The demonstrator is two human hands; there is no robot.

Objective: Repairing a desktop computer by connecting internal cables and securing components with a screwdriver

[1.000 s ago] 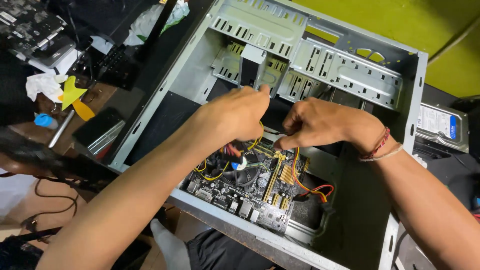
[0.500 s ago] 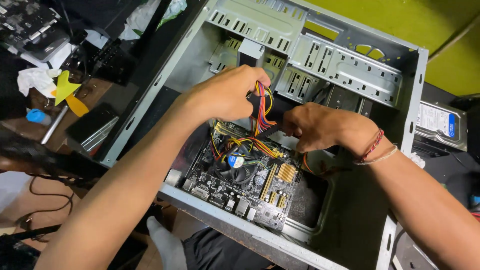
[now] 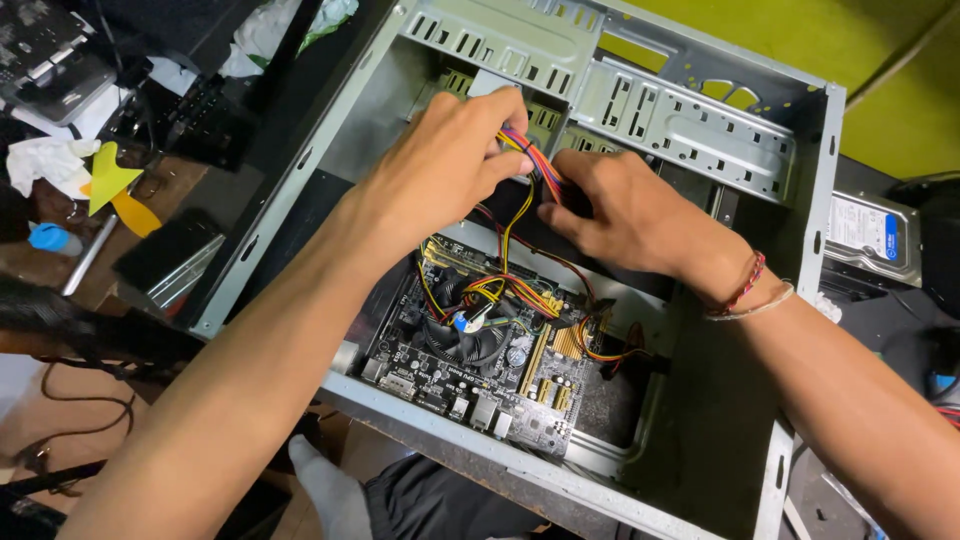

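An open grey computer case (image 3: 700,130) lies on its side. Inside sits a dark motherboard (image 3: 480,385) with a round black cooler fan (image 3: 462,335). My left hand (image 3: 445,165) pinches a bundle of coloured wires (image 3: 535,165) near the drive bays at the top of the case. My right hand (image 3: 625,215) grips the same bundle from the right side, with string bracelets on its wrist. More yellow, red and black wires (image 3: 520,290) run down from the hands to the board.
A hard drive (image 3: 868,235) lies right of the case. Left of it are a black rectangular part (image 3: 165,255), a yellow paper scrap (image 3: 110,180), crumpled tissue (image 3: 45,160) and black cables (image 3: 70,400). A green wall (image 3: 880,60) is behind.
Both hands rose from the motherboard toward the drive bays, lifting the wire bundle with them. The cooler fan and board are now uncovered.
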